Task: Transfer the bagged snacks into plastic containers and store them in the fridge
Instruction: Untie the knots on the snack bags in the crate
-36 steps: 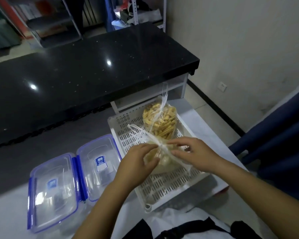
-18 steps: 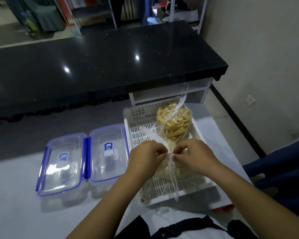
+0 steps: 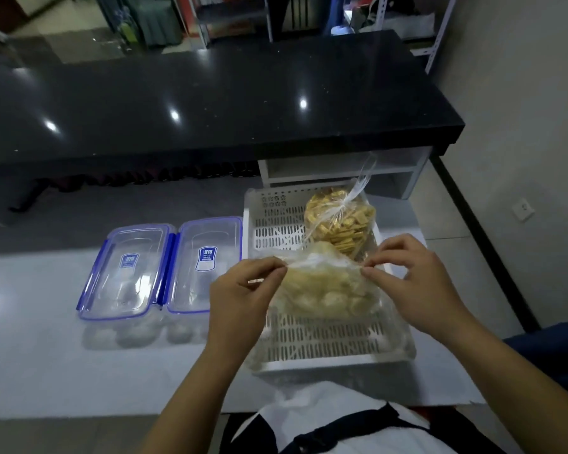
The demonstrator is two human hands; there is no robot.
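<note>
A clear bag of pale round snacks [image 3: 325,290] lies in a white slotted tray [image 3: 328,345]. My left hand [image 3: 243,290] pinches the left side of the bag's mouth and my right hand [image 3: 417,280] pinches the right side, so the mouth is stretched wide between them. Behind it in the tray stands a second bag of yellow stick snacks [image 3: 340,224], tied at the top. Left of the tray sit two clear plastic containers with blue-edged lids, the left container [image 3: 125,270] and the right container [image 3: 204,263], both lidded.
Everything rests on a white table [image 3: 46,355]. A black glossy counter [image 3: 210,103] runs across behind it, with a white shelf unit [image 3: 341,172] beneath. A wall with a socket [image 3: 523,209] is at the right. Dark blue fabric [image 3: 554,348] lies at the right edge.
The near bag's knot has come undone. My hands, which were close together at the knot, have moved apart and pulled the bag's mouth wide. The camera view shifted left.
</note>
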